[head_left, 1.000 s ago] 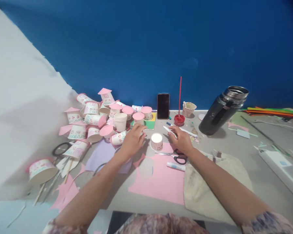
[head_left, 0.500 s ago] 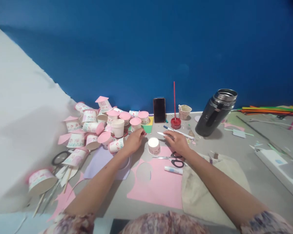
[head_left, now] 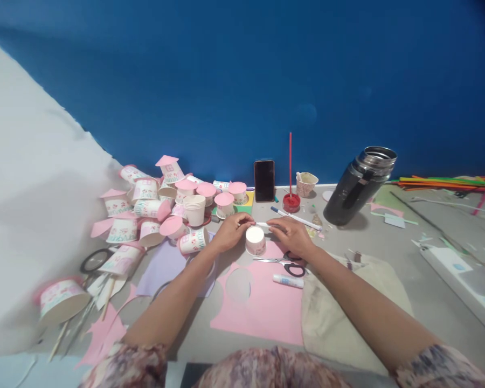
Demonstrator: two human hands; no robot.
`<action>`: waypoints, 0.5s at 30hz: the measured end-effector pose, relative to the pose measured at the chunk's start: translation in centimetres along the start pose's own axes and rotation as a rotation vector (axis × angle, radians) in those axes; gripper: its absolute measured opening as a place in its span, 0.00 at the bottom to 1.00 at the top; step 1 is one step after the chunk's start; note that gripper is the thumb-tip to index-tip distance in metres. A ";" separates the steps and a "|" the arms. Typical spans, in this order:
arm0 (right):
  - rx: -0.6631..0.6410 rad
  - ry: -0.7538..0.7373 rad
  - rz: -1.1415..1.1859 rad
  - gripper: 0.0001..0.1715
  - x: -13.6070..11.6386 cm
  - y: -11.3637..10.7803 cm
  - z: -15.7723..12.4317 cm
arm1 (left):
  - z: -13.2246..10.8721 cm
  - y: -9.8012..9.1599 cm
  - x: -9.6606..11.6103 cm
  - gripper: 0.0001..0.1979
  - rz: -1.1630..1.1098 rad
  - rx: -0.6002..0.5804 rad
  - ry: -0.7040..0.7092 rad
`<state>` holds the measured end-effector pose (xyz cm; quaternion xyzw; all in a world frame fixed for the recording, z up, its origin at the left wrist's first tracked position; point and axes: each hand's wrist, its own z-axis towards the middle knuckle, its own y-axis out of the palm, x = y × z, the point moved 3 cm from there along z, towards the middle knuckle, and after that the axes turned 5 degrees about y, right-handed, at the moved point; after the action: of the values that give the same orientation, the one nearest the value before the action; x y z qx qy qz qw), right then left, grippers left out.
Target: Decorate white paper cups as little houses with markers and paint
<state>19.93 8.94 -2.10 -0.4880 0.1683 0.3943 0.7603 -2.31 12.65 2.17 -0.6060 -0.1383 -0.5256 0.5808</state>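
A slim white marker (head_left: 262,224) spans the gap between my hands, just behind an upturned paper cup (head_left: 255,241). My left hand (head_left: 235,231) pinches at the marker's left end, where the fingers cover the tip. My right hand (head_left: 291,235) is closed around its other end. The cup stands bottom up, its white base showing and small pink prints on its side. Close below my right hand lie black-handled scissors (head_left: 283,261) and a white glue tube (head_left: 288,281), on a cut sheet of pink paper (head_left: 262,312).
Many printed cups with pink paper tops (head_left: 145,210) crowd the left side, beside a stack of plain cups (head_left: 194,210). A phone (head_left: 264,180) leans on the blue wall. Behind my right hand are a red pot (head_left: 291,202), a blue-tipped pen (head_left: 295,217) and a tall dark flask (head_left: 358,188).
My left hand has moved right to meet the marker's left end; a small red thing seen at its fingertips is now hidden. My right hand has stayed nearly in place with the marker.
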 end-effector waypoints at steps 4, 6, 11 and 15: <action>0.008 -0.003 -0.013 0.11 0.0 -0.2 0.1 | 0.5 -0.1 0.0 0.11 -0.042 -0.021 -0.015; 0.012 0.000 -0.023 0.10 -0.1 -0.3 0.2 | 0.8 0.0 -0.2 0.11 -0.062 -0.028 -0.024; 0.014 0.007 -0.056 0.07 -0.4 -0.6 0.3 | 1.6 0.3 -0.7 0.12 -0.119 -0.090 -0.040; 0.032 -0.005 -0.075 0.04 -0.8 -0.7 0.5 | 2.6 0.4 -0.6 0.13 -0.151 -0.128 -0.022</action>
<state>19.92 8.87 -0.99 -0.4807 0.1543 0.3638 0.7827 -1.02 15.00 2.07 -0.6353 -0.1562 -0.5691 0.4981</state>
